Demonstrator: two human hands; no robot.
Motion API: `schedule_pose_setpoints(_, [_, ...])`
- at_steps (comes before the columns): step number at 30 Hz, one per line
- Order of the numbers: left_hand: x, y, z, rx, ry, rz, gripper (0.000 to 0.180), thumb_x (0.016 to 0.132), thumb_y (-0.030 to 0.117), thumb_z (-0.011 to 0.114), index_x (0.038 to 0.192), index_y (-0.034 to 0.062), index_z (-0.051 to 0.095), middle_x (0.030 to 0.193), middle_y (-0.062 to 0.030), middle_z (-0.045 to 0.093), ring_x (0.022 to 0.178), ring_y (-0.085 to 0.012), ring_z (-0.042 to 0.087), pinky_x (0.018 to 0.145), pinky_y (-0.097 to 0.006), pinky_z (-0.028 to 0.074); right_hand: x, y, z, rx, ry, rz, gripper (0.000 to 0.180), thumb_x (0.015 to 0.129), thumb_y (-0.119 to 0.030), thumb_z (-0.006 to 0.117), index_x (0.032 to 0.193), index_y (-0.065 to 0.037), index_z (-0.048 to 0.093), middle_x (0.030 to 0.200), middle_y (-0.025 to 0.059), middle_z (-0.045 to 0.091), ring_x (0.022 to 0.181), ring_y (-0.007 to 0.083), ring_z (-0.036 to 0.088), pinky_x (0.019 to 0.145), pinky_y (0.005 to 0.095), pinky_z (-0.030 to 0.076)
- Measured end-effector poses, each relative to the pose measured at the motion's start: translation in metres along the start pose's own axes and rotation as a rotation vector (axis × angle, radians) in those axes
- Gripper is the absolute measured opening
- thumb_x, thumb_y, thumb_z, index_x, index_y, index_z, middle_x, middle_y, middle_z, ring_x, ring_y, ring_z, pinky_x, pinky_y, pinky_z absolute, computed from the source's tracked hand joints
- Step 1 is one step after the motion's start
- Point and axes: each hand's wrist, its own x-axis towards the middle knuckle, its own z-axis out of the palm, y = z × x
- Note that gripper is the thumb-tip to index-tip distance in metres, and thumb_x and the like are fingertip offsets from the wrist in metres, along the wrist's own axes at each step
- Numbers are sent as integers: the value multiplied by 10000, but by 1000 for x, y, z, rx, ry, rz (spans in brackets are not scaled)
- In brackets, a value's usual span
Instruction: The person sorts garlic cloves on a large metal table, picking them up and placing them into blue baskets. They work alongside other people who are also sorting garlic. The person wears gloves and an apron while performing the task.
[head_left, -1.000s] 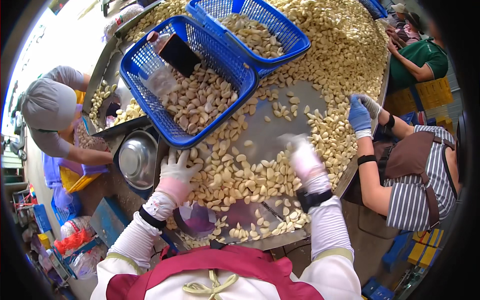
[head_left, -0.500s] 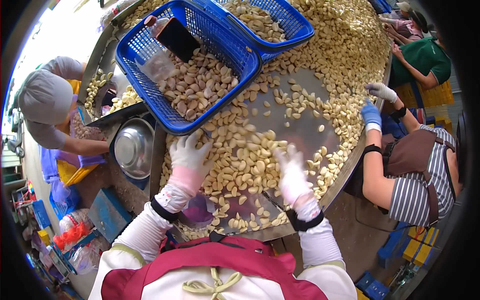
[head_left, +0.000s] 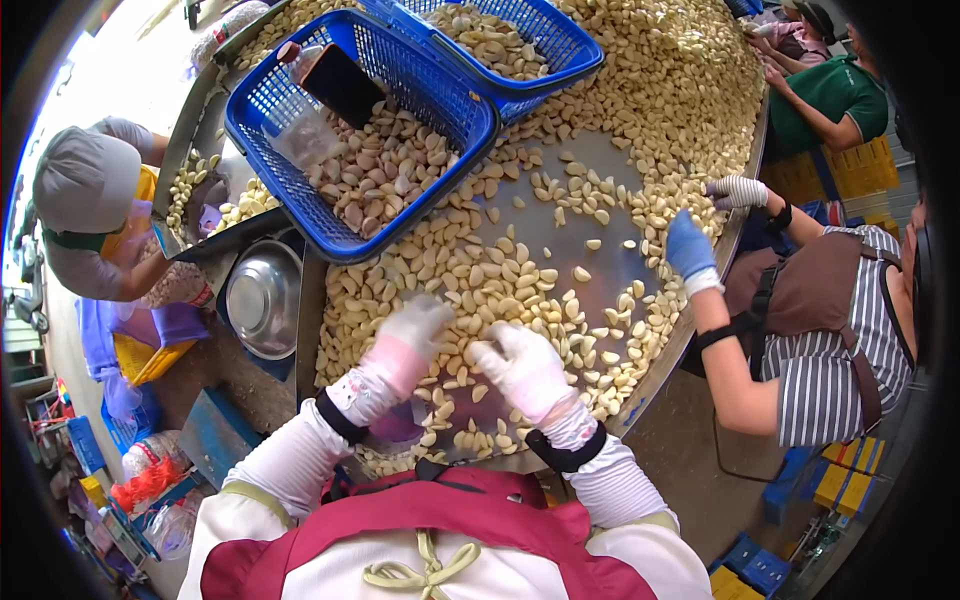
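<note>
Peeled garlic cloves [head_left: 480,275] lie loose over a metal table [head_left: 560,235] before me. My left hand [head_left: 415,332], in a white glove with a pink cuff, rests low among the cloves; its fingers are smeared by motion. Close to its right, my right hand [head_left: 522,368] wears the same kind of glove. Its thumb and fingers are apart, bent down toward the cloves, with nothing plainly held. Beyond my left hand stands a blue plastic basket [head_left: 290,205] of unpeeled cloves [head_left: 375,180], with a dark phone-like slab [head_left: 343,85] and a bottle [head_left: 290,52] inside.
A second blue basket [head_left: 585,55] sits behind the first. Left of the table is a metal bowl [head_left: 262,300]. A person in a grey cap [head_left: 88,180] works at the left. On the right, a co-worker's blue-gloved hand [head_left: 690,245] reaches over the table edge [head_left: 665,365].
My right hand has moved left and toward my left hand, which shifted slightly right. Cloves between them have spread differently. The right-hand co-worker's blue glove has come further over the table.
</note>
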Motion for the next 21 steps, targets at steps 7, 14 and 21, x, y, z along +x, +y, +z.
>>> schedule_pose_setpoints(7, [-12,59,-12,-213,-347,-145,578,767,-93,635,1323,41,549,917,-161,693,857,-353,695,751,-396,563,-21,4,16,-83,56,-112,411,963,-449,613,815,-65,627,748,153,634,724,357,649,655,451,517])
schedule_pose_setpoints(14, [-22,70,18,-802,-648,-298,519,851,45,740,1334,20,550,932,-118,752,795,-178,724,758,-321,583,-74,25,-24,636,-291,302,242,937,-245,671,801,-46,657,662,18,600,657,113,573,620,332,480])
schedule_pose_setpoints(21, [43,18,-12,270,-330,-35,250,806,191,774,1043,118,747,866,-53,732,803,-305,701,735,-411,560,-81,23,-131,121,-358,369,244,832,-272,751,775,-34,744,700,80,695,668,156,658,681,311,527])
